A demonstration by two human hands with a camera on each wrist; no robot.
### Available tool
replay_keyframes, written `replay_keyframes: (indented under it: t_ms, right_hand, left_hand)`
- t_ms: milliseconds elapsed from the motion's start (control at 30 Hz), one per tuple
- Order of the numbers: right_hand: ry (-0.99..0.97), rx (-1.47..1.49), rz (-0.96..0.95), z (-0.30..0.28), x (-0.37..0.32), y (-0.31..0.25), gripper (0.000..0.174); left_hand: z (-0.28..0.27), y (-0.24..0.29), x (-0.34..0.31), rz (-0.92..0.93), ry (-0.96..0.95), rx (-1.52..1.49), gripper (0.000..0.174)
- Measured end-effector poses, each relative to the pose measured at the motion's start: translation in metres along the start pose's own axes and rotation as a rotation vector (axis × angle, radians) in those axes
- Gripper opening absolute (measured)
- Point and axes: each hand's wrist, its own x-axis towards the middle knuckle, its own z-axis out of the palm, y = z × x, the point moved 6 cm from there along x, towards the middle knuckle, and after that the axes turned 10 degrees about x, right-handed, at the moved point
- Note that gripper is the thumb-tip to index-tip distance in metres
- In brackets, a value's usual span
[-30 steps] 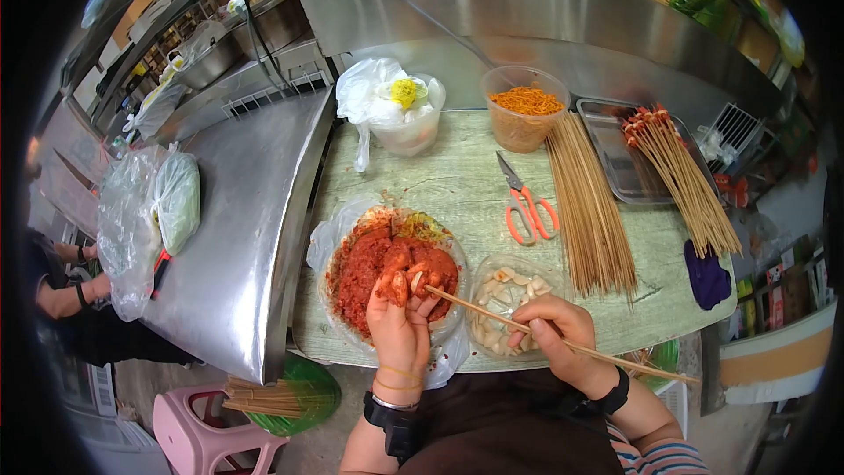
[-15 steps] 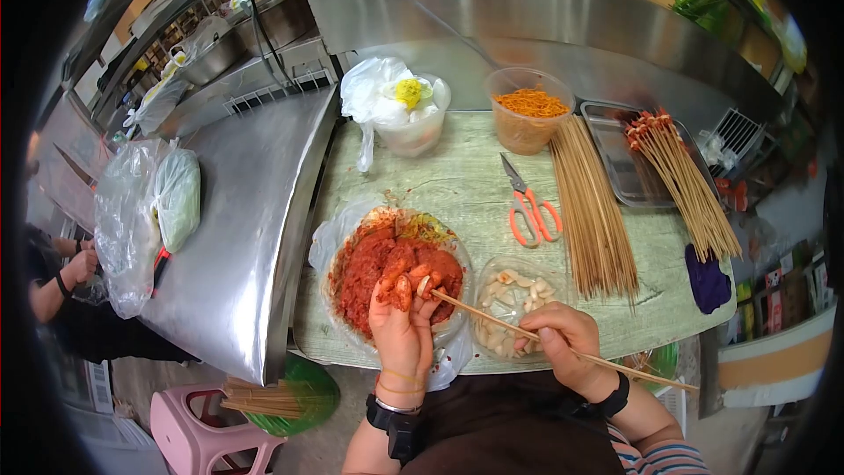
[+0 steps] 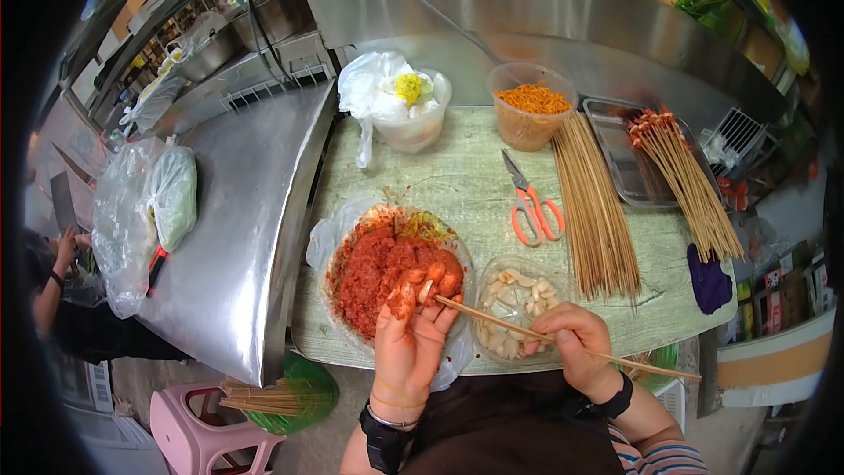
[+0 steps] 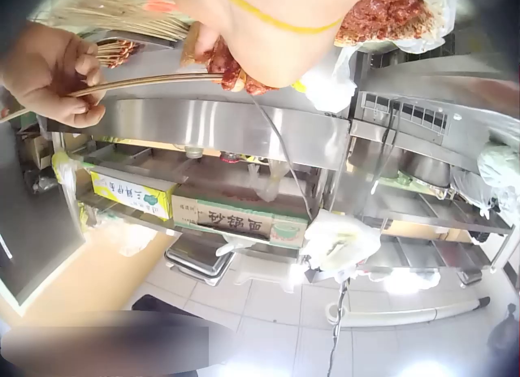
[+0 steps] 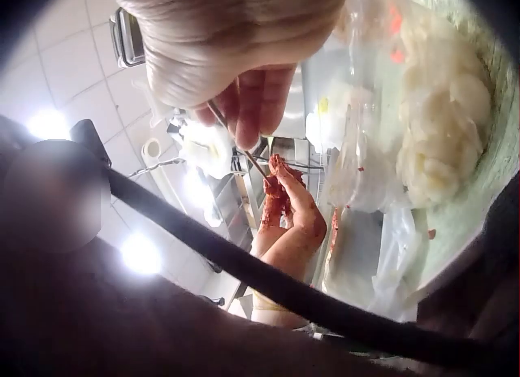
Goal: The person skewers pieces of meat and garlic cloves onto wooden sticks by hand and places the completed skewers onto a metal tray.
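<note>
My right hand (image 3: 576, 347) grips a bamboo skewer (image 3: 497, 317) between thumb and fingers, its blunt end sticking out to the right. The skewer's other end meets a pale piece (image 3: 426, 291) at the fingertips of my left hand (image 3: 411, 347). Those fingers are smeared with red sauce and curl round red-coated meat (image 4: 231, 75), partly hidden by the hand. Directly beneath lies a bag-lined bowl of red marinated meat (image 3: 360, 273). Below the right hand stands a clear tub (image 3: 479, 286) of pale, clove-like pieces (image 5: 443, 109).
Orange-handled scissors (image 3: 534, 215) lie beside a bundle of bare skewers (image 3: 598, 220). A metal tray (image 3: 615, 158) bears loaded skewers (image 3: 690, 176). Two tubs stand behind, one with orange shreds (image 3: 532, 99), one with white bags (image 3: 378, 88). A purple cloth (image 3: 708, 277) lies at the right edge.
My left hand has shifted slightly right and its fingers have tilted at the skewer's tip. The right hand keeps its grip. At far left, another person's hands have moved and a broad blade now shows.
</note>
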Motion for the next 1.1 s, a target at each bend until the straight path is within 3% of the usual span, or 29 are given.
replay_keyframes:
  t_ms: [267,433,500,567,633,700,733,833,900,967,1100]
  right_hand:
    - [-0.057,-0.138,-0.001,0.005,0.003,0.002,0.014]
    - [-0.049,0.078,0.062,-0.004,0.001,0.001,0.018]
    - [-0.006,0.117,0.121,-0.014,-0.003,0.000,0.018]
    - [0.083,0.099,0.152,-0.037,-0.011,-0.010,0.019]
    - [0.291,0.378,0.208,-0.065,-0.022,-0.007,0.021]
    - [0.379,0.427,0.132,-0.103,-0.025,-0.015,0.025]
    - [0.495,0.418,0.050,-0.127,-0.024,-0.027,0.027]
    - [0.748,0.349,-0.140,-0.190,-0.014,-0.055,0.033]
    - [0.776,0.333,-0.199,-0.226,0.007,-0.068,0.036]
    - [0.838,0.348,-0.218,-0.272,0.033,-0.063,0.040]
    - [0.889,0.369,-0.242,-0.353,0.089,-0.034,0.039]
  left_hand:
    - [-0.006,-0.009,0.006,-0.053,-0.034,0.031,0.028]
    - [-0.017,-0.003,0.010,-0.006,-0.003,0.021,0.027]
    - [-0.026,0.004,0.013,0.062,0.091,0.124,0.036]
    - [-0.005,0.014,0.011,0.147,0.017,0.173,0.044]
    - [0.009,0.024,0.010,0.319,0.004,0.385,0.050]
    - [0.013,0.030,0.004,0.520,0.136,0.658,0.041]
    - [0.006,0.029,0.004,0.559,0.149,0.797,0.045]
    - [-0.014,0.024,0.004,0.545,0.209,0.768,0.043]
    - [0.000,0.025,-0.004,0.551,0.242,0.726,0.042]
    - [0.050,0.039,-0.022,0.749,0.373,1.277,0.032]
    - [0.051,0.036,-0.018,0.646,0.366,1.148,0.030]
